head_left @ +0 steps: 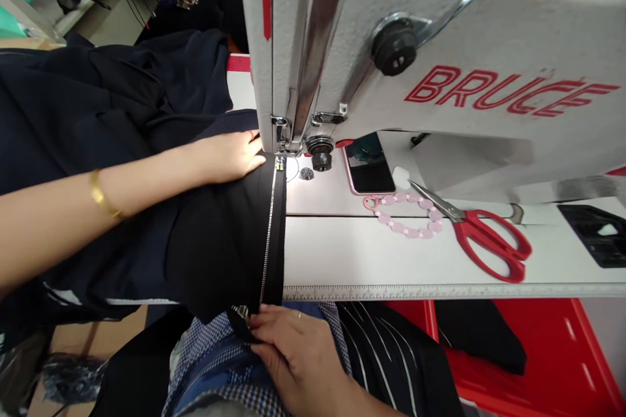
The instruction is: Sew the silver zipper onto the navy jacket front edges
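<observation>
A dark garment [112, 111] spreads over the left of the sewing machine bed, with a silver-toothed zipper [268, 234] running along its black edge. My left hand [227, 155] lies flat on the cloth beside the needle area, its fingers stretched out and their tips partly hidden behind the machine head. The zipper's far end passes beneath the presser foot [280, 163]. At the near edge of the table, my right hand [298, 348] pinches the zipper's lower end between thumb and fingers. A metal zipper slider [241, 313] shows just left of those fingers.
The white sewing machine [464, 32] fills the upper right. On its bed lie a phone [370, 166] with a pink bead strap [411, 231] and red-handled scissors [489, 241]. A ruler strip [440, 291] edges the table; a red bin [562, 345] sits below.
</observation>
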A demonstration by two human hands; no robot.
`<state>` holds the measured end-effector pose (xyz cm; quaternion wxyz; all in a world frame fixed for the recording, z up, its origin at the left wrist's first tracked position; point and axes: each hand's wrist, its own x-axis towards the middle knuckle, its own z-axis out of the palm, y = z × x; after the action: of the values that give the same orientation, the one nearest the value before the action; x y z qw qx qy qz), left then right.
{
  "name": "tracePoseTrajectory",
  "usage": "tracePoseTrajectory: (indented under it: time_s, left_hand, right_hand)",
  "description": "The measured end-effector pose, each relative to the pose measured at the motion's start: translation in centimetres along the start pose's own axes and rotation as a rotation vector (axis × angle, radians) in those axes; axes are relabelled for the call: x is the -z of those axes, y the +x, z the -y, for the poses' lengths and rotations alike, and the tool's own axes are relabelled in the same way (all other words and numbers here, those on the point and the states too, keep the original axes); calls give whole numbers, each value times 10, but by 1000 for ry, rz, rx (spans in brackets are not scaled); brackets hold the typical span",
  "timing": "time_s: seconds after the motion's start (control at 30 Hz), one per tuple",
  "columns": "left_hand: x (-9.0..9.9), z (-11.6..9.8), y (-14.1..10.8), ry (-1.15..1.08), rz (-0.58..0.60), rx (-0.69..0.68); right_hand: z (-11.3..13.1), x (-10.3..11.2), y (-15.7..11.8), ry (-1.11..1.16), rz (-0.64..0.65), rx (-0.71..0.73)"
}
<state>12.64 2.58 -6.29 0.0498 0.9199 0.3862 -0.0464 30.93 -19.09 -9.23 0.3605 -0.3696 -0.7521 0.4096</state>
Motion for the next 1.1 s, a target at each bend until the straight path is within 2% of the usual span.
tracePoseTrajectory:
  time_s: [0.1,0.17,0.23,0.33,0.5,0.67,0.77,0.83,0.97,1.1]
  left_hand:
    - [-3,-49,-55,7,32,-70]
    - [-9,-73,-94,12,7,-90]
    - [-16,-81,-123,40,17,-77]
    - [-23,-72,-141,63,12,-88]
    - [-15,-63,-130,-14,-50,-62]
    - [-4,-71,-93,-11,-109,34]
    - [-11,-70,-68,32,-162,41]
    - [-19,-66,-58,63,-153,54]
    - [-31,-60,-54,95,-90,98]
    - [-31,-59,-56,102,-86,92]
  right_hand:
    - [-2,0,-5,-48,2,31]
    - [-3,0,-8,-74,8,33]
    - [-5,0,-10,-92,16,36]
    - [-5,-1,-12,-110,7,48]
    - [-3,-2,-11,-128,-16,44]
    - [-2,-4,-11,-136,-23,42]
    - [-2,-3,-10,-127,-20,34]
    - [0,-2,-9,-118,-11,29]
    - [5,4,-7,-111,-45,58]
    - [4,8,-8,-119,-70,80]
